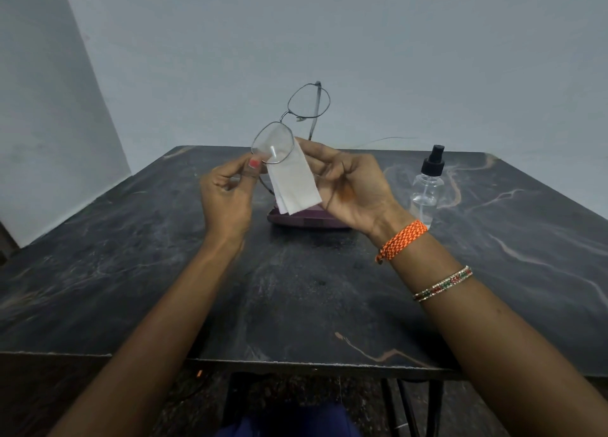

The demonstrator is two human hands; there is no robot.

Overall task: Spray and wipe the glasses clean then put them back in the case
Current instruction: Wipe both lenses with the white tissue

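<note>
Left hand point(227, 190), frame centre-left, fingers pinching the lower rim of the wire-frame glasses point(291, 124), held up above the surface point(131, 272). Right hand point(348, 186) fingers pinch a white cloth point(292, 183) behind the lower lens. Maroon case point(306, 219) below on the surface. Clear spray bottle point(427, 186), black nozzle, right; no readable label.
</note>
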